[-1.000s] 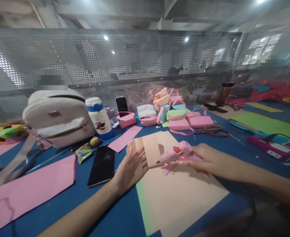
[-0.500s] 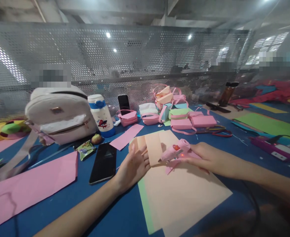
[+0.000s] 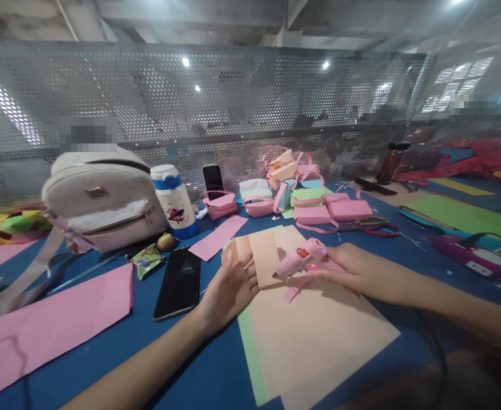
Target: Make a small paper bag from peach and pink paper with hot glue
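Head view. Landmark: the sheet (image 3: 319, 347), peach, flat on the blue counter (image 3: 177, 370).

- Folded paper (image 3: 265, 256), peach: over the sheet's far left part. Judged light, thin, creased easily; best taken by its flat left panel, clear of the nozzle.
- Left hand (image 3: 232, 289): fingers curled against the folded paper's left side; pinching or merely steadying, cannot tell.
- Glue gun (image 3: 302, 259), pink, red light showing: above the sheet, nozzle at the folded paper's lower right corner. Judged rigid, fairly light, likely hot at the tip; hold by the grip.
- Right hand (image 3: 344, 267): wrapped around the glue gun's grip.
- Phone (image 3: 177, 283): left of the sheet, narrowing that side.
- Paper bags (image 3: 312, 213) and scissors (image 3: 381, 228): beyond the sheet, limiting far reach.
- Cord (image 3: 438, 347): right of the sheet, a possible snag.
- Open room: the sheet's bare near half; blue counter at its lower left.
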`<state>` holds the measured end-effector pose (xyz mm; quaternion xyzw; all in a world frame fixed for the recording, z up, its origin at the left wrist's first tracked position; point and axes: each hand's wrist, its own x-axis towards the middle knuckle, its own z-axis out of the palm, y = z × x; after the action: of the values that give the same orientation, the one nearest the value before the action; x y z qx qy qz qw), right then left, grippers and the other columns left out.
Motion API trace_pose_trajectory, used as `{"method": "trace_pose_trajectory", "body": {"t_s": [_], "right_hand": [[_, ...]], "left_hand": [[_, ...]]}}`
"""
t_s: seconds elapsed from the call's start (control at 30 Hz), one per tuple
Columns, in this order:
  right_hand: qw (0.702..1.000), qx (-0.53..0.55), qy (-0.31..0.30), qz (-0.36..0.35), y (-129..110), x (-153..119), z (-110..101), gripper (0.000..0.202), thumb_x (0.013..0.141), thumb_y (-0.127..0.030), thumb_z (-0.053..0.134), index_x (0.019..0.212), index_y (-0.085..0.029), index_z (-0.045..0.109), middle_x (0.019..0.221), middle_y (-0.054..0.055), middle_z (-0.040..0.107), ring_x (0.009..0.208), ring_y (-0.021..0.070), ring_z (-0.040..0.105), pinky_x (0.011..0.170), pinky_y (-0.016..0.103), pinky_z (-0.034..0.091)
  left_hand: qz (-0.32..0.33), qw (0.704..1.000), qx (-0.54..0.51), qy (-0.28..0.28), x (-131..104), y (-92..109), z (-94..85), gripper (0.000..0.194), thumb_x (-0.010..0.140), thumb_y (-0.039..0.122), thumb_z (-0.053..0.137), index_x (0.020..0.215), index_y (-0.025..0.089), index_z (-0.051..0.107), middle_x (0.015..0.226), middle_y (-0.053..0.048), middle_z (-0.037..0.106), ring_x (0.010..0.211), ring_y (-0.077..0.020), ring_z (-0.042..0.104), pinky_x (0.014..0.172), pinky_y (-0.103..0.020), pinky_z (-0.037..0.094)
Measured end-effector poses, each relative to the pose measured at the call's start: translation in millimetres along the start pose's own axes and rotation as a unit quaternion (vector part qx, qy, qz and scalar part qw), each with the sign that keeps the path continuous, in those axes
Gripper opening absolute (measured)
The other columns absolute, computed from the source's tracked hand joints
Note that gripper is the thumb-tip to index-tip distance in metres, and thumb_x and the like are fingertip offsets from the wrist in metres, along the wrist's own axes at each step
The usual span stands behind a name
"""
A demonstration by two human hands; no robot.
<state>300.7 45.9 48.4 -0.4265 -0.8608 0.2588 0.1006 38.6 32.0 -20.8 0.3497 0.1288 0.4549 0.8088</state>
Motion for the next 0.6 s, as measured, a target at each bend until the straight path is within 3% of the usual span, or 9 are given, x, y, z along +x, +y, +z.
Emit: {"method": "trace_pose_trajectory", "body": {"t_s": [0.4, 0.6], "right_hand": [[1.0, 0.005, 0.003, -0.005, -3.8, 2.8, -3.9, 0.045, 0.098, -0.055, 0.041, 0.078, -0.018, 0.057, 0.053, -0.002, 0.059, 0.053, 0.0169, 0.058, 0.056, 0.026, 0.037], [1.0, -0.002, 0.009, 0.007, -3.2, 6.4, -4.9, 0.044, 0.098, -0.056, 0.041, 0.076, -0.019, 0.053, 0.047, -0.005, 0.054, 0.047, 0.0151, 0.054, 0.054, 0.026, 0.035]], "left_hand": [[-0.001, 1.0, 0.004, -0.003, -0.8, -0.2, -0.5, 0.05, 0.092, 0.051, 0.056, 0.126, 0.015, 0.059, 0.127, -0.013, 0.066, 0.127, -0.0281, 0.054, 0.11, -0.038, 0.031], [-0.007, 1.0, 0.003, 0.004, -1.3, 0.4, -0.6, 0.05, 0.091, 0.052, 0.057, 0.126, 0.016, 0.06, 0.125, -0.013, 0.067, 0.126, -0.0277, 0.054, 0.11, -0.038, 0.031]]}}
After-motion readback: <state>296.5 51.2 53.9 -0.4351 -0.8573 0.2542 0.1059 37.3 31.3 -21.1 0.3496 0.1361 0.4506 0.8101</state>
